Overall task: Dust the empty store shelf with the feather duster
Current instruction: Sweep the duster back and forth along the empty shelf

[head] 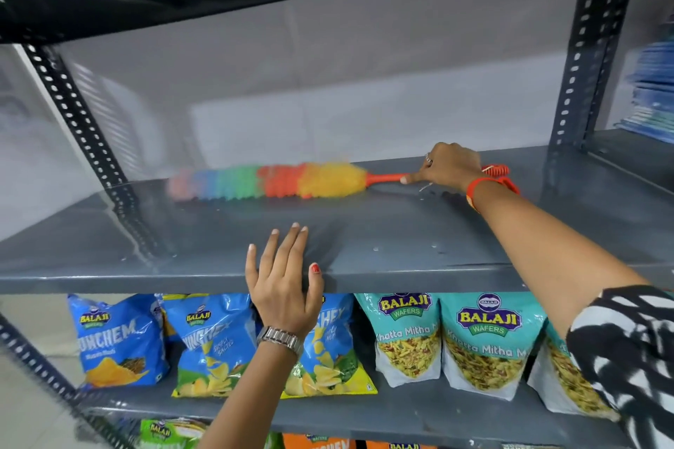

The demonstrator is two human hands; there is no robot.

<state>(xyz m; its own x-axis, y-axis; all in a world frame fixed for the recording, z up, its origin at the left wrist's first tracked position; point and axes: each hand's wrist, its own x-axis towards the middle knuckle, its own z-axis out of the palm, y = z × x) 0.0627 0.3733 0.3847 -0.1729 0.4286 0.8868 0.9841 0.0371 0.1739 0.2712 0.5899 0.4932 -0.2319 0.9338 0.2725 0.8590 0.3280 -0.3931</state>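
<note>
Right hand [451, 167] was clenched around the orange handle of the feather duster [277, 181], reaching deep toward the back right of the grey metal shelf [383, 230]; a red thread band sat on that wrist, a ring on one finger. Duster lay nearly flat on the shelf surface, head pointing left along the back edge, bands of yellow, orange, green, blue and pink, far tip blurred. Looped end of the handle stuck out past the wrist on the right. Left hand [282, 281] was released, palm down, fingers spread, resting over the shelf's front edge near the middle, thumb on the lip; metal wristwatch [280, 338] on that wrist. Shelf otherwise bare apart from a few pale specks near the front right. Below it, the lower shelf carried blue Balaji chip bags [120, 339] at left and teal Balaji Khatta Mitha packs [485, 343] at right, standing upright along the front edge. Slotted uprights [583, 47] framed both sides.
</note>
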